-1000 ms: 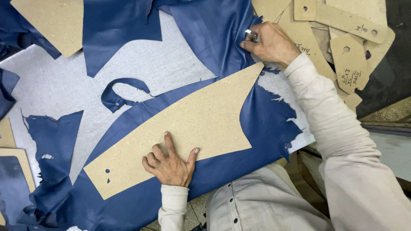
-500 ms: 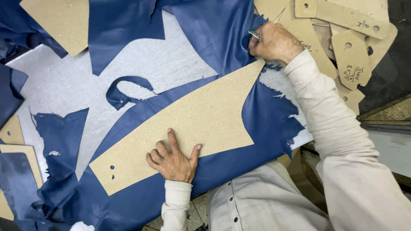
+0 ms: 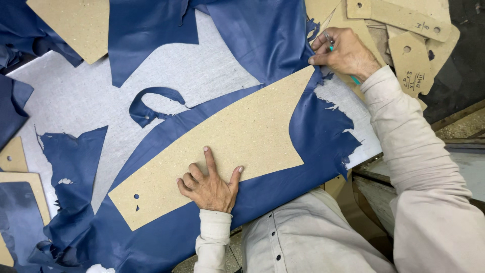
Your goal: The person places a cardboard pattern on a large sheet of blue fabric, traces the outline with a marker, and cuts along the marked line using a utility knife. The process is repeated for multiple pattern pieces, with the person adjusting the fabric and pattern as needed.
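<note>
Head view, looking down on a cutting bench with a pale grey surface. Nearest the viewer, the left hand lies flat with fingers spread and thumb out, its grip open and pressing down on the lower edge of a large tan cardboard pattern. The pattern is long and curved, tapering to a point at its upper right, with a small round hole and a notch near its lower left end. It rests on a sheet of blue leather, which shows around it on the right, below and to the left; the leather's right edge is ragged.

Left of the pattern lie a curled blue leather strip and a jagged blue offcut, both on the bare bench. Tan pattern pieces sit at the far left edge.

Farther away, the right hand is at the pattern's pointed tip, its grip pinched around a slim tool with a teal handle; the tool's tip meets the leather beside the pattern's edge. Beyond it, a pile of smaller cardboard patterns, some with punched holes, fills the upper right corner. Another tan board and more blue leather lie along the far edge.
</note>
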